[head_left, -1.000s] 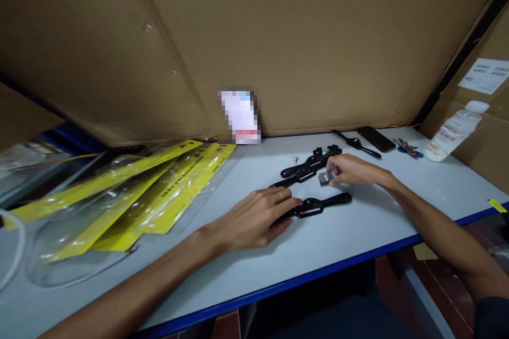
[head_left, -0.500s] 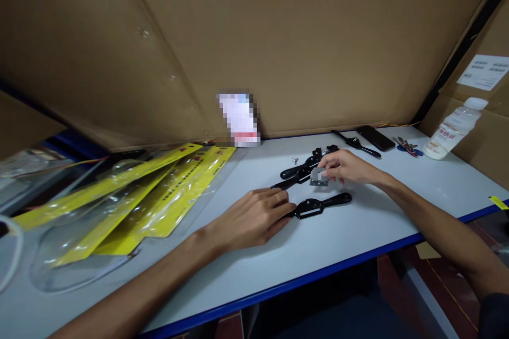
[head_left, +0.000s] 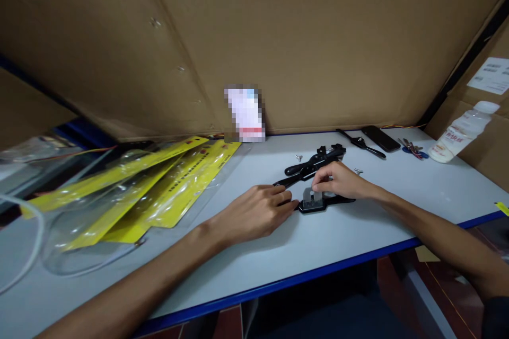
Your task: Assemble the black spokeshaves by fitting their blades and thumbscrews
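Observation:
My left hand (head_left: 260,211) is closed around the left handle of a black spokeshave body (head_left: 312,210), which lies flat on the grey tabletop. Between the fingertips of my right hand (head_left: 340,180) is a small grey metal blade (head_left: 311,198), resting over the middle of that body. Its lower edge covers the mouth opening; whether it sits flush, I cannot tell. Behind my hands are more black spokeshave bodies (head_left: 304,166), close together and partly overlapping. A small silver thumbscrew (head_left: 299,158) lies behind them, and another screw (head_left: 358,171) lies just behind my right wrist.
Yellow packaging cards (head_left: 175,190) in clear plastic spread over the left side. A lit phone (head_left: 246,116) leans on the cardboard wall. Toward the back right are another spokeshave (head_left: 360,143), a dark phone (head_left: 380,139), keys (head_left: 412,149) and a bottle (head_left: 463,132).
My right hand has brought the blade down and nearer, from above the rear spokeshaves onto the front body. My left hand keeps hold of the handle. The view has shifted slightly.

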